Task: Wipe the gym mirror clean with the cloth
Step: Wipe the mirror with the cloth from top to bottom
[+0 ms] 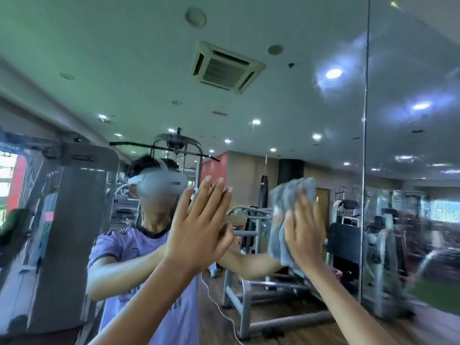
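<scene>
The gym mirror [249, 108] fills the whole view and shows a reflected person in a purple shirt wearing a headset. My left hand [199, 225] lies flat against the glass at the centre, fingers straight and pointing up. To its right, my right hand [305, 230] presses a grey-blue cloth [286, 202] flat onto the mirror with straight fingers. The cloth sticks out above and to the left of the hand, and its lower edge hangs by my wrist. Streaks and smears show on the glass at the far left and right.
A vertical seam [364, 145] between mirror panels runs just right of the cloth. The reflection holds weight machines, a punching bag, a wooden floor and ceiling lights.
</scene>
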### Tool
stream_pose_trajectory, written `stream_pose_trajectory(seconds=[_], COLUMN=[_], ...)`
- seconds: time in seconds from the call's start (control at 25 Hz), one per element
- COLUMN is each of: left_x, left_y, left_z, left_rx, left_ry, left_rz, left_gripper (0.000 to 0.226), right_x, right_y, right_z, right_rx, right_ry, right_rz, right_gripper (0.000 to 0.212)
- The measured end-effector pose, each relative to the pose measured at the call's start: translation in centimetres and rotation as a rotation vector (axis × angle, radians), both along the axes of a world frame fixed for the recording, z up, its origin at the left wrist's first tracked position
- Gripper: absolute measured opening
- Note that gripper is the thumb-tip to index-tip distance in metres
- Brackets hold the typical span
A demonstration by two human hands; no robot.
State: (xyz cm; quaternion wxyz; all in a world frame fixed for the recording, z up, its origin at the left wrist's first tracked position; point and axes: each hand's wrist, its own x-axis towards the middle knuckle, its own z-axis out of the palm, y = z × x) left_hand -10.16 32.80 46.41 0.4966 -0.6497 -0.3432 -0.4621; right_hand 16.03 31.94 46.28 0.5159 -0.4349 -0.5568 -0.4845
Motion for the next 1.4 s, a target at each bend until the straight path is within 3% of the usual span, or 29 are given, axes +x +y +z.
stream_pose_trajectory(seconds=[0.04, 0.12, 0.2, 0.28, 0.36, 0.4, 0.56, 0.6, 0.72, 0.76, 0.8, 0.84, 0.96, 1.04, 1.08, 1.16, 1.28, 1.32, 1.4], left_x=[-0.2, -0.6, -1.1, -2.0, -3.1, -3.5, -3.3, -3.2, -4.2, -4.8, -5.6, -6.4, -8.9, -10.6, -11.4, -12.3, -12.5, -12.7, -13.0], left_y=[0.0, 0.4, 0.6, 0.7, 0.8, 0.9, 0.5, 0.4, 0.6, 0.6, 0.6, 0.6, 0.1, 0.2, 0.3, 0.6, 0.6, 0.5, 0.7], left_z=[1.1, 4.2, 7.5, 10.5, 13.3, 14.8, 21.3, 22.6, 24.6, 24.8, 25.1, 25.5, 26.4, 26.3, 25.9, 25.0, 24.4, 24.2, 23.7], left_rx=[0.003, 0.032, 0.06, 0.097, 0.125, 0.141, 0.154, 0.141, 0.173, 0.182, 0.187, 0.191, 0.197, 0.171, 0.159, 0.143, 0.137, 0.133, 0.124], left_ry=[0.02, 0.035, 0.04, 0.053, 0.078, 0.086, 0.105, 0.102, 0.122, 0.149, 0.186, 0.224, 0.291, 0.239, 0.172, 0.042, -0.056, -0.081, -0.092], left_rz=[0.006, 0.019, 0.017, 0.014, 0.024, 0.038, 0.114, 0.14, 0.147, 0.137, 0.135, 0.135, 0.15, 0.147, 0.123, 0.08, 0.087, 0.084, 0.086], left_gripper=[0.069, 0.069, 0.068, 0.069, 0.07, 0.071, 0.075, 0.076, 0.075, 0.074, 0.073, 0.073, 0.07, 0.069, 0.07, 0.072, 0.073, 0.073, 0.074], right_x=[-0.7, -3.3, -5.1, -4.1, -0.4, 0.9, -2.9, -4.6, -3.4, -1.6, -0.2, 0.5, -2.8, -8.6, -11.3, -13.9, -10.0, -8.0, -5.9], right_y=[0.4, 0.4, 0.7, 0.1, -0.4, -0.2, 0.6, 0.9, 0.8, 0.0, -0.4, -0.4, 0.0, 0.2, 0.4, 0.7, 0.3, -0.1, -0.5], right_z=[3.7, 9.7, 10.1, 6.6, 6.3, 8.1, 21.1, 22.1, 20.0, 20.1, 21.4, 23.4, 32.0, 35.4, 35.6, 33.6, 29.5, 29.4, 31.0], right_rx=[0.034, 0.048, 0.041, 0.04, 0.007, 0.033, 0.094, 0.061, 0.066, 0.054, 0.063, 0.09, 0.153, 0.12, 0.123, 0.119, 0.088, 0.084, 0.102], right_ry=[0.186, 0.291, 0.108, -0.285, -0.494, -0.452, 0.195, 0.174, -0.512, -0.674, -0.701, -0.595, 0.079, 0.231, 0.161, -0.182, -0.694, -0.732, -0.433], right_rz=[0.028, 0.065, 0.031, -0.036, -0.072, -0.086, 0.013, 0.014, -0.082, -0.075, -0.061, -0.052, 0.009, 0.054, 0.066, 0.021, -0.05, -0.047, -0.01], right_gripper=[0.05, 0.051, 0.053, 0.052, 0.056, 0.057, 0.059, 0.059, 0.054, 0.055, 0.056, 0.057, 0.071, 0.075, 0.07, 0.061, 0.053, 0.052, 0.057])
